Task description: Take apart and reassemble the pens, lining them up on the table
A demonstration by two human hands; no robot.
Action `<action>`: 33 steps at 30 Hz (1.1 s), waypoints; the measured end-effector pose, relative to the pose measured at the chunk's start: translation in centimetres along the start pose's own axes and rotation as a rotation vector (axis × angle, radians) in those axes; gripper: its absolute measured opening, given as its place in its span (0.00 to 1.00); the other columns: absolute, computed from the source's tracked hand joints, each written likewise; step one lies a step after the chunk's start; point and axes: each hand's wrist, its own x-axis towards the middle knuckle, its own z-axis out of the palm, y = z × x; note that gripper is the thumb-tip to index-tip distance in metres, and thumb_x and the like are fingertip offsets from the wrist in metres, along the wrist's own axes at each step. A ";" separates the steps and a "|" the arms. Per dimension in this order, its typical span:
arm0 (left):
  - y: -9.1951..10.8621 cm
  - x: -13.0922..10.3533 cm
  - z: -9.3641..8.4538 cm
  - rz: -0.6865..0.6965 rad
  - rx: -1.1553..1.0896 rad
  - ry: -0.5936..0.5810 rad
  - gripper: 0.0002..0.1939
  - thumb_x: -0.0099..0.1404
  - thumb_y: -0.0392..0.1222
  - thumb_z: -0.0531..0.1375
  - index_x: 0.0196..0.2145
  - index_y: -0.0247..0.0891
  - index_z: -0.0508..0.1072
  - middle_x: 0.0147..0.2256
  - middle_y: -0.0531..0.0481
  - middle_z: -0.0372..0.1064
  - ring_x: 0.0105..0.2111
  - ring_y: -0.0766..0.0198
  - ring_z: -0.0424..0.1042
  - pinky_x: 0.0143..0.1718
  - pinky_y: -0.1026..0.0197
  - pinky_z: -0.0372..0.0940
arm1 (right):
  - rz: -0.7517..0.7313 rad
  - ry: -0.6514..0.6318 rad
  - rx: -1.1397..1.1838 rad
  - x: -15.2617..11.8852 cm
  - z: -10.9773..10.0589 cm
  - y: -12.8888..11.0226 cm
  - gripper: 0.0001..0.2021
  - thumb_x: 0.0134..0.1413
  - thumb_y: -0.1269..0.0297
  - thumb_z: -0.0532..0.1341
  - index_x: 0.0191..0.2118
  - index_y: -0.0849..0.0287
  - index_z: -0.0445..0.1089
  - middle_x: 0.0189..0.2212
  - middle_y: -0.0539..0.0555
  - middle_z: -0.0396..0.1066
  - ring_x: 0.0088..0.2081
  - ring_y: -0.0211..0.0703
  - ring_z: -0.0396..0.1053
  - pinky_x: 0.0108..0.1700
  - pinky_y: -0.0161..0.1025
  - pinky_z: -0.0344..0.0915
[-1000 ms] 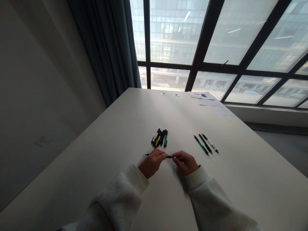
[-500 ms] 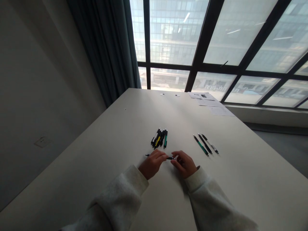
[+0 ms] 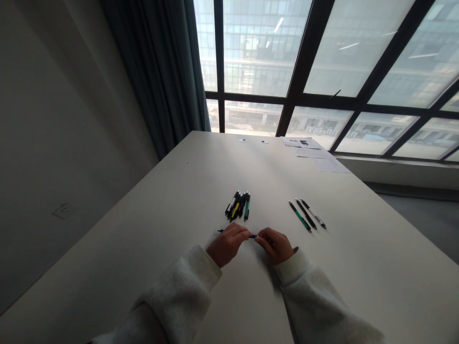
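A person's left hand [image 3: 229,244] closed over the middle of a dark pen [image 3: 253,236], its thumb and fingers gripping the barrel above a white table [image 3: 161,229], while the right hand [image 3: 274,244] pinched the pen's right end between thumb and fingertips. The pen lay almost level, running crosswise between the two hands; one end poked out past the left hand's fingers, and a short dark length showed in the gap between the hands. Pale grey sleeves [image 3: 184,289] covered both forearms.

Just beyond the left hand, a tight cluster of pens [image 3: 235,209] lay on the tabletop with tips pointing away, mostly black, with white, yellow and teal sections among them. To the right, well apart from that cluster, three more lay side by side at a slant: a green-and-black pen [image 3: 300,216], a black pen [image 3: 306,213] and a pen with a clear or whitish barrel [image 3: 313,213].

At the table's far right edge, printed papers [image 3: 333,166] lay partly overlapping. A dark-framed window [image 3: 256,52] rose behind the table, a building visible through the glass. A dark blue-grey curtain [image 3: 168,71] hung at left, beside a shadowed wall with a socket [image 3: 63,210].
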 end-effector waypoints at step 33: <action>0.2 0.1 0.0 0.045 0.027 0.062 0.09 0.69 0.33 0.54 0.40 0.36 0.74 0.35 0.46 0.73 0.38 0.63 0.69 0.41 0.58 0.68 | 0.035 -0.132 0.023 0.0 -0.1 -0.2 0.20 0.65 0.53 0.48 0.26 0.56 0.67 0.17 0.49 0.70 0.20 0.38 0.67 0.28 0.34 0.62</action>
